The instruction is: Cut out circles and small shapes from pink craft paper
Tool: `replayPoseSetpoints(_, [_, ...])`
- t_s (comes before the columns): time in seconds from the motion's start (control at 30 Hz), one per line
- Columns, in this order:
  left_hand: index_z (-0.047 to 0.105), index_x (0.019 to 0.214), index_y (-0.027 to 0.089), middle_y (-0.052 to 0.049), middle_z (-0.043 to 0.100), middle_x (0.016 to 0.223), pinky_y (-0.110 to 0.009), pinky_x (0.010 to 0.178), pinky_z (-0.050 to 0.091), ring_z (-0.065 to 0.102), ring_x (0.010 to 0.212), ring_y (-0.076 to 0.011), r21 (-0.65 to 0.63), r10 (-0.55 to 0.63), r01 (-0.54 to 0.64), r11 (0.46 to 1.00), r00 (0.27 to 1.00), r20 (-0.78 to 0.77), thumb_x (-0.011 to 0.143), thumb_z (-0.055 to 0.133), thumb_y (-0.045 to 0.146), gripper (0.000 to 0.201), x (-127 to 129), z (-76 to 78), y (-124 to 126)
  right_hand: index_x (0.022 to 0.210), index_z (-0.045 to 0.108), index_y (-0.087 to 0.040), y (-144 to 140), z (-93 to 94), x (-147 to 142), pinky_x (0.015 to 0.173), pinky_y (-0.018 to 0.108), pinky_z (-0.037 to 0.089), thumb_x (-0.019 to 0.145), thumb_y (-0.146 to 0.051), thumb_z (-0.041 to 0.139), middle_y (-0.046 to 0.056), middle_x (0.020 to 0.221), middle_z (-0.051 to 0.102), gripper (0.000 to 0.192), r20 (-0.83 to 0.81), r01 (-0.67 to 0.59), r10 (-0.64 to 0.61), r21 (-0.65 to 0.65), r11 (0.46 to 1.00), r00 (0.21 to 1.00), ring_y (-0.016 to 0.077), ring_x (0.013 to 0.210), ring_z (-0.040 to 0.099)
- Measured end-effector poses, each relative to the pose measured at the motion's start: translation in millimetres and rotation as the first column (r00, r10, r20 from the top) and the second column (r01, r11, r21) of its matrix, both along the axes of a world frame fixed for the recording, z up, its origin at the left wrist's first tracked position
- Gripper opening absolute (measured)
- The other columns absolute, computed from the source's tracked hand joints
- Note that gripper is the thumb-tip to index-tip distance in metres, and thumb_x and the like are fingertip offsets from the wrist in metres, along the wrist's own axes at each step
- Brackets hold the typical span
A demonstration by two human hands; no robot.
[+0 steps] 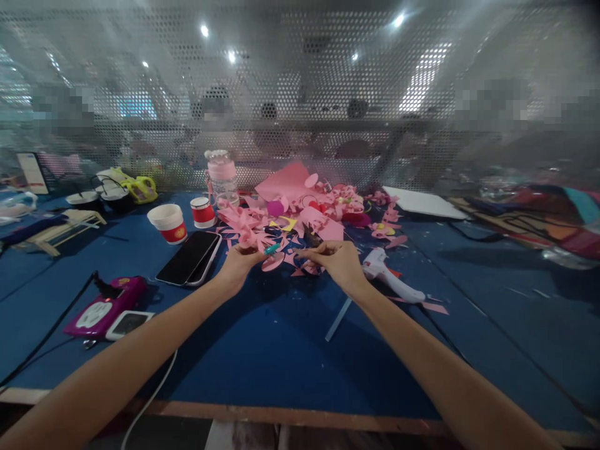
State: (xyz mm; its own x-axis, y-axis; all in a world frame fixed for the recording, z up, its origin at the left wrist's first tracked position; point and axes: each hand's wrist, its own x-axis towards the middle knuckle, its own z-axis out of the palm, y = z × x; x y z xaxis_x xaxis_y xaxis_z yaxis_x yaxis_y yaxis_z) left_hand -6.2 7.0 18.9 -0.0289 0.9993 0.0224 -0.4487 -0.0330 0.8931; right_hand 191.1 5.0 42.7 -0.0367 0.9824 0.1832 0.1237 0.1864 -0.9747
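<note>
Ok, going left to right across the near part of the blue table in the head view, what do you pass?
Purple power strip → black phone → left hand → right hand → white glue gun.

The table [281, 350] wore a matt blue cloth-like cover over a raw wooden front edge, and the heap of pink scraps [300, 209] on it looked like thin, matt paper or foam sheet, some of it curled. The phone [189, 257] showed a glossy black glass face, the glue gun [391, 278] smooth white plastic, and the cup [167, 223] matt paper. Behind stood a perforated metal screen [300, 81] with a dull grey sheen.
</note>
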Motion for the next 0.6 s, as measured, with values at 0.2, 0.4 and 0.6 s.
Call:
replayPoseSetpoints(0.2, [0.061,0.057,0.011,0.002,0.061,0.055,-0.021,0.059,0.043,0.055,0.056,-0.0089,0.08,0.114,-0.105,0.991,0.986,-0.124,0.045,0.078,0.02,0.022,-4.4,-3.9,5.0,0.038,0.046,-0.017,-3.3,6.9,0.8,0.036,0.022,0.044,0.05,-0.036,0.077,0.001,0.038,0.058,0.038,0.072,0.126,-0.132,0.09,0.988,0.989,0.0141,0.037,0.057])
replayPoseSetpoints(0.4, [0.067,0.068,0.013,0.001,0.065,0.062,-0.02,0.059,0.041,0.055,0.058,-0.0089,0.099,0.171,-0.157,0.983,0.973,-0.153,0.045,0.078,0.027,0.029,-5.5,-6.8,11.1,0.05,0.06,-0.016,6.8,-0.7,6.3,0.047,0.026,0.052,0.062,-0.037,0.068,0.003,0.048,0.065,0.025,0.063,0.129,-0.142,0.168,0.977,0.988,0.0178,0.047,0.063])
replayPoseSetpoints(0.6, [0.069,0.068,0.014,0.001,0.065,0.061,-0.021,0.059,0.04,0.054,0.057,-0.0093,0.12,0.172,-0.156,0.98,0.975,-0.138,0.045,0.078,0.027,0.028,-5.2,-10.6,12.8,0.066,0.067,-0.017,14.0,-8.6,11.5,0.062,0.034,0.055,0.073,-0.036,0.056,0.006,0.067,0.071,0.023,0.077,0.013,-0.03,0.205,0.979,0.997,0.0234,0.064,0.067])
